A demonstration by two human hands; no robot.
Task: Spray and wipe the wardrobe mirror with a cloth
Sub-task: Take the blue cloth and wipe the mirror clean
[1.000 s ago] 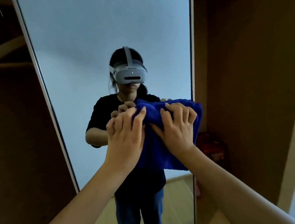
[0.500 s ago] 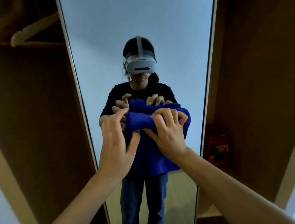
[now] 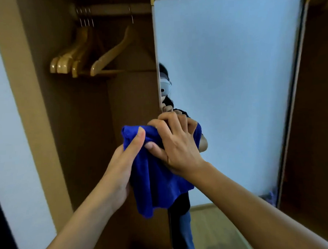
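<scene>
Blue cloth [image 3: 154, 173] hangs bunched at the wardrobe mirror [image 3: 232, 83]'s left edge, the left hand [image 3: 121, 163] and right hand [image 3: 179, 142] both curled around it. Bunched so thickly, it could smear rather than wipe evenly.

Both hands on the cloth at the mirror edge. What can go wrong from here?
1. The blue cloth is bunched between the left hand and right hand, so a wad may smear rather than wipe.
2. The hands sit at the mirror frame's left edge; pushing there might swing it.
3. No spray bottle shows; the wipe may be dry.
</scene>
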